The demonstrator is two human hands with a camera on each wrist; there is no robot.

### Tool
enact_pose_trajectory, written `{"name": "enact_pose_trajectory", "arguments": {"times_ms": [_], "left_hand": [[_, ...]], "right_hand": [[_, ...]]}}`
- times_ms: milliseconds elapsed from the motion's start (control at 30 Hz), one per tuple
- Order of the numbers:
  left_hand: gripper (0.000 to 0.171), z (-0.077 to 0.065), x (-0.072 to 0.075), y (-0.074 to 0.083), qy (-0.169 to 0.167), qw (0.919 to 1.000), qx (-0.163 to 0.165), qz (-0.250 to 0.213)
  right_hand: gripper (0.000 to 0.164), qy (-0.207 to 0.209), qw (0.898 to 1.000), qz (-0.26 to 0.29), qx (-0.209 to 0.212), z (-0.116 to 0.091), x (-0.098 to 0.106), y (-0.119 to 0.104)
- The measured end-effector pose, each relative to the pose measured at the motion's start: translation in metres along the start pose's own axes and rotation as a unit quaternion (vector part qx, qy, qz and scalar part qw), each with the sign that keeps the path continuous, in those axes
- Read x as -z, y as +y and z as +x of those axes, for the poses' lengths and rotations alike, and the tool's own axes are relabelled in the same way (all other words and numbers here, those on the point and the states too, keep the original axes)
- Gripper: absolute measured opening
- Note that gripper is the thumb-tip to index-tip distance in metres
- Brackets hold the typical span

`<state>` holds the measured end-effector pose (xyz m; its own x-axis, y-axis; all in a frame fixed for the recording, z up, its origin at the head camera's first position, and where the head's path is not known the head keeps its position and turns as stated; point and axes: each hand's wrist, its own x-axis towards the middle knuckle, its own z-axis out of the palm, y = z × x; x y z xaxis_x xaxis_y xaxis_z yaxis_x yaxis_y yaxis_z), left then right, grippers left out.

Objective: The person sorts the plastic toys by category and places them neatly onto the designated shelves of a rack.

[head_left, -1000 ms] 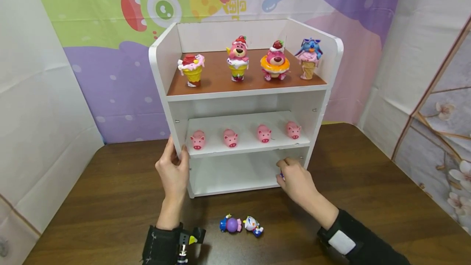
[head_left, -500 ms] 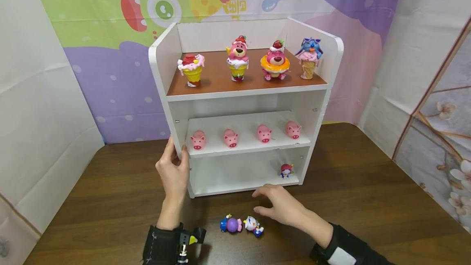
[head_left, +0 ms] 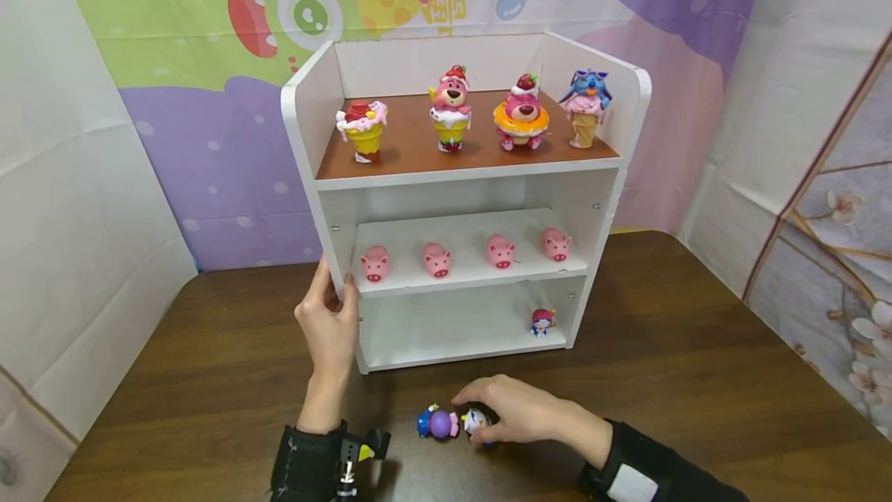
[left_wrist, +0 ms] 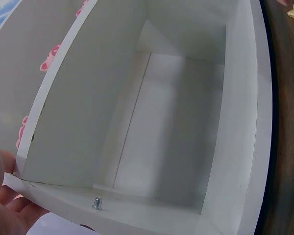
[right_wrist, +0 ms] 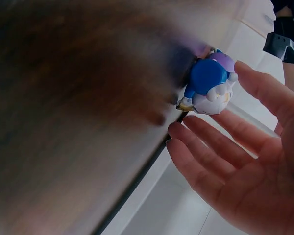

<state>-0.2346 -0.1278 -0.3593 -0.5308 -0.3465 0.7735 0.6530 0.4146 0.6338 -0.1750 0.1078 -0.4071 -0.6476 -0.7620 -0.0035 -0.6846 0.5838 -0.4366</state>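
Note:
My left hand grips the left side panel of a white shelf unit, its thumb at the front edge. In the left wrist view that hand shows at the panel's edge. Down on the table, my right hand has its thumb and fingers spread around a small white-and-blue figurine, partly covering it. The right wrist view shows the figurine between the thumb and the nearly straight fingers. Just left of it lies a blue-and-purple figurine. A red-topped figurine stands on the bottom shelf, at its right end.
Several pink pig figures line the middle shelf. On the brown top shelf stand several ice-cream and bear figurines. A printed cloth hangs behind the unit, which stands on a dark wooden table.
The right hand has let go of the red-topped figurine on the bottom shelf, drawn back, and come down to the white-and-blue figurine on the table. The left hand has stayed on the side panel.

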Motion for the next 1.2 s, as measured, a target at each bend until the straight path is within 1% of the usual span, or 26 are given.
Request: {"name": "enact_pose_trajectory", "arguments": {"times_ms": [100,167,300,433,633,733,833,1000,1100,1200], "left_hand": [[0.045,0.0,0.0001,0.0004,0.0,1.0,-0.002,-0.004],[0.045,0.0001,0.0001,0.0004,0.0,1.0,-0.003,-0.005],[0.045,0.0005,0.0,0.0005,0.0,1.0,-0.004,-0.004],[0.045,0.0001,0.0001,0.0004,0.002,1.0,-0.003,-0.003],[0.044,0.0001,0.0001,-0.0001,0.001,1.0,0.001,-0.001],[0.044,0.0003,-0.0002,-0.0004,-0.001,1.0,0.001,0.0],[0.044,0.0002,-0.0002,-0.0008,-0.001,1.0,0.0,0.0],[0.045,0.0004,-0.0001,-0.0006,-0.001,1.0,-0.003,-0.002],[0.045,0.0004,0.0001,-0.0004,-0.002,1.0,-0.003,-0.002],[0.045,0.0004,0.0003,-0.0002,-0.001,1.0,-0.003,-0.001]], "right_hand": [[0.037,-0.006,1.0,-0.012,0.024,0.0003,-0.001,-0.0004],[0.033,-0.007,0.999,-0.017,0.03,0.0005,-0.0013,-0.0013],[0.023,-0.005,1.0,-0.012,0.014,0.0008,-0.001,-0.0032],[0.016,-0.002,1.0,-0.006,-0.004,0.0002,-0.0005,-0.0039],[0.012,0.014,0.999,-0.032,0.007,-0.001,0.0015,-0.0031],[0.012,0.035,0.998,-0.052,0.015,-0.0005,0.0033,-0.0023],[0.012,0.07,0.994,-0.079,0.018,0.0007,0.0038,-0.0007],[0.013,0.127,0.982,-0.136,0.022,0.0024,0.0016,0.0023],[0.016,0.144,0.975,-0.165,0.024,0.0024,-0.0008,0.0037],[0.018,0.148,0.972,-0.181,0.024,0.0019,-0.0027,0.0043]]}}
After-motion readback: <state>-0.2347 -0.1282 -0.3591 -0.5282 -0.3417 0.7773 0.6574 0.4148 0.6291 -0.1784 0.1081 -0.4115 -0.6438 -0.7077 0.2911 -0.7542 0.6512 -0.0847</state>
